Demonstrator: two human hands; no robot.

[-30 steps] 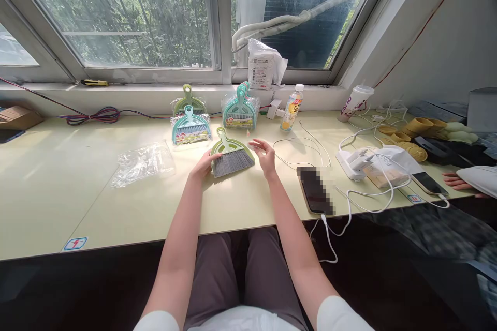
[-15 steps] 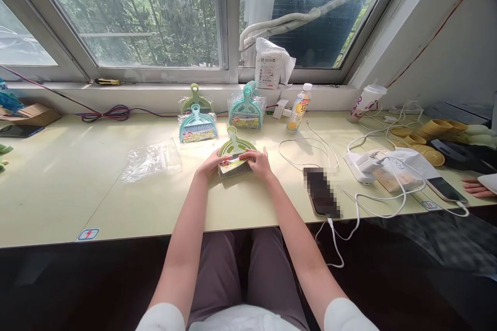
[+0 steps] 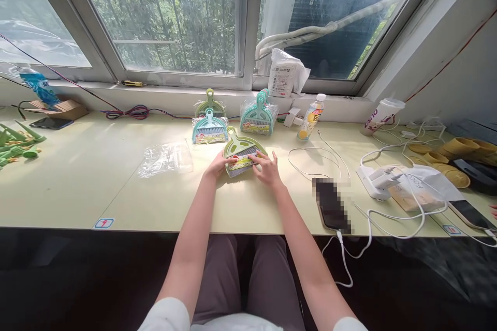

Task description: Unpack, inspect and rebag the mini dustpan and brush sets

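Observation:
A small green dustpan-and-brush set lies on the pale yellow table straight ahead of me, a printed label card across its grey bristles. My left hand grips the set's left edge with fingers curled. My right hand lies on the card's right side, fingers pressed down on it. An empty clear plastic bag rests to the left of my hands.
Bagged teal and green brush sets stand behind. A phone on a white cable, a power strip, a bottle and a cup lie right. Green parts sit far left.
My right hand came down from hovering and laid a label card over the brush bristles; both hands now press on the set. The view has swung left.

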